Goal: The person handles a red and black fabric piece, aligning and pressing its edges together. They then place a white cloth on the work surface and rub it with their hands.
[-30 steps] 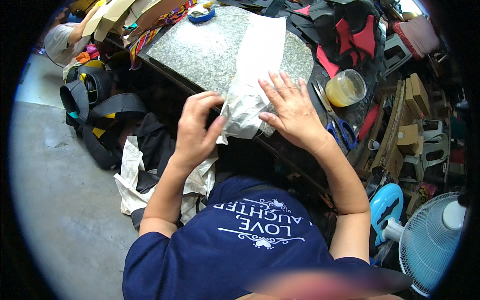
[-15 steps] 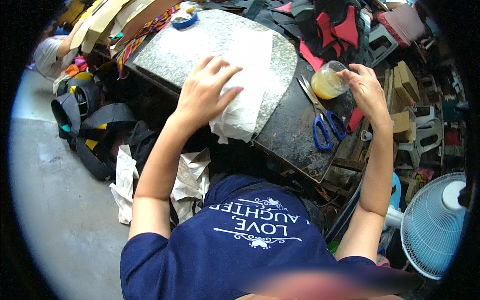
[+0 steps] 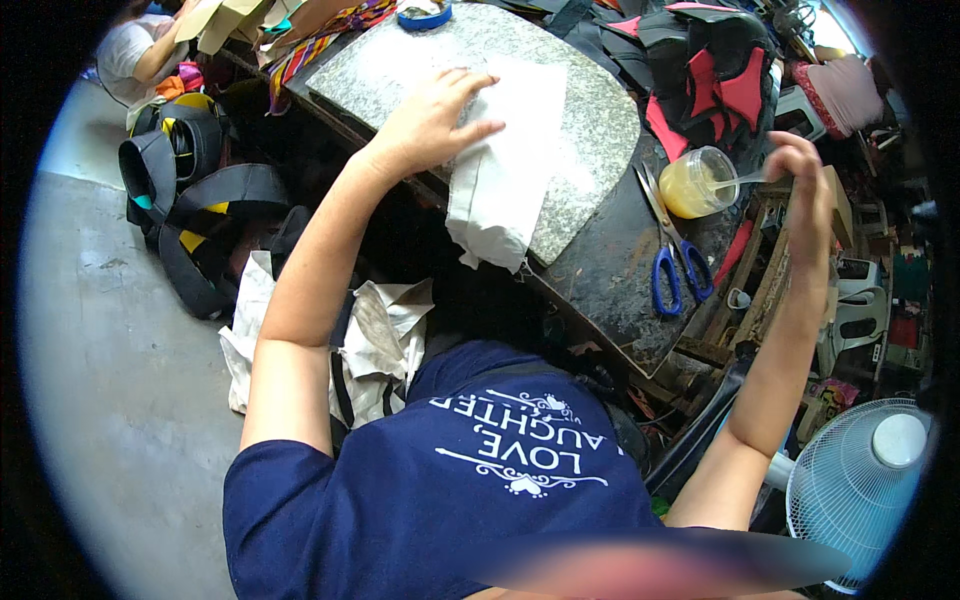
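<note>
A white sheet [image 3: 515, 165] lies on the speckled stone slab [image 3: 590, 130], its crumpled near end hanging past the slab's edge. My left hand [image 3: 430, 115] is over the sheet's left side, fingers stretched and thumb apart. Right of the slab, a clear jar [image 3: 697, 183] of yellowish paste leans on the dark tabletop. From its mouth a pale translucent stick [image 3: 742, 180] runs to the bent fingers of my right hand [image 3: 803, 190], which is slightly blurred. Blue-handled scissors [image 3: 672, 245] lie beside the jar, points away from me.
A blue tape roll [image 3: 425, 15] sits at the slab's far edge. Black and red cut pieces [image 3: 700, 75] are heaped beyond the jar. Black straps [image 3: 195, 220] lie at left, where another person's arm [image 3: 155, 55] shows. A fan [image 3: 860, 490] stands at right.
My right hand has drawn back from the jar's mouth, up and to the right, and the stick now shows. My left hand stays over the sheet. The whole view has shifted.
</note>
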A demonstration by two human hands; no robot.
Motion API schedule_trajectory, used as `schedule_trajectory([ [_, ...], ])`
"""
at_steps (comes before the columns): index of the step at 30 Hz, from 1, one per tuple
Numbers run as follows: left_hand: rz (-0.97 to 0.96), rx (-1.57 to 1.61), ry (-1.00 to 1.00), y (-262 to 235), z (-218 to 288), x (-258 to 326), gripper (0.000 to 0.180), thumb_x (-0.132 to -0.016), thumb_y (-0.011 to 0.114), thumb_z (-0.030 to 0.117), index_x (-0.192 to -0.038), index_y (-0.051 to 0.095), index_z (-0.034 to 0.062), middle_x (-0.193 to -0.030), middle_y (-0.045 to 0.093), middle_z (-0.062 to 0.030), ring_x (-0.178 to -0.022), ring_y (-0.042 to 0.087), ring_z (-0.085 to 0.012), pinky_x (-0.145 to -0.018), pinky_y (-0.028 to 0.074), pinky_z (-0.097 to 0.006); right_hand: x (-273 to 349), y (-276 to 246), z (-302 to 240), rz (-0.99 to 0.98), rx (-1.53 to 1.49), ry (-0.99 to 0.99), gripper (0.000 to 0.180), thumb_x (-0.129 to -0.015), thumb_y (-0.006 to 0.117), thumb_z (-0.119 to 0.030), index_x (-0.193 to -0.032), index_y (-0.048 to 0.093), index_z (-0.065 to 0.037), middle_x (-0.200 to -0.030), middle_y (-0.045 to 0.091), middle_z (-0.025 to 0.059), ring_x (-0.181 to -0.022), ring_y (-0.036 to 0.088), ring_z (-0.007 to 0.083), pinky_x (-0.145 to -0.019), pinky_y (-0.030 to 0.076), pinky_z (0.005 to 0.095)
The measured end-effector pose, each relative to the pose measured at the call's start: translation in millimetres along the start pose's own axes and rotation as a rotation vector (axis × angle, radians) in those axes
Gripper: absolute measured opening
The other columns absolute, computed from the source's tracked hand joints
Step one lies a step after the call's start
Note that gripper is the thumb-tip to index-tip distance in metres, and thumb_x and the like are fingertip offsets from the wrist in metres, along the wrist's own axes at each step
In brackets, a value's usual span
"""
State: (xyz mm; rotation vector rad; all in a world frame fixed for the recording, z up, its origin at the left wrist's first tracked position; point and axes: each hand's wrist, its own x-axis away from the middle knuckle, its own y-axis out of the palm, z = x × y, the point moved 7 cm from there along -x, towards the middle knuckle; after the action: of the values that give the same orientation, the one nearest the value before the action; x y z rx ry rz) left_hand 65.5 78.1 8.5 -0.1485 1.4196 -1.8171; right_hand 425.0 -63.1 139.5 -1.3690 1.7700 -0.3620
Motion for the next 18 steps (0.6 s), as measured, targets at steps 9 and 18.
schedule_trajectory([
  [9,0.016,-0.266,0.098,27,-42,-39,0.039,-0.101,0.052,0.033,-0.136,0.061,0.0175,-0.146,0.054,-0.0021,-0.138,0.043,-0.0302,-0.117,0.031,-0.047,5,11,-76,-0.162,0.605,-0.283,0.072,-0.103,0.028,-0.062,-0.094,0.076,-0.009,-0.127,0.065,0.0168,-0.132,0.049,0.0357,-0.113,0.03,0.0485],
  [18,-0.065,-0.382,0.047,30,-39,-37,0.044,-0.101,0.048,0.035,-0.143,0.055,0.0266,-0.151,0.049,-0.0018,-0.139,0.04,-0.0305,-0.118,0.026,-0.048,-64,192,-38,-0.244,0.274,-0.301,0.059,-0.105,0.029,-0.056,-0.126,0.07,-0.019,-0.152,0.046,0.0183,-0.144,0.036,0.0367,-0.116,0.025,0.0551],
])
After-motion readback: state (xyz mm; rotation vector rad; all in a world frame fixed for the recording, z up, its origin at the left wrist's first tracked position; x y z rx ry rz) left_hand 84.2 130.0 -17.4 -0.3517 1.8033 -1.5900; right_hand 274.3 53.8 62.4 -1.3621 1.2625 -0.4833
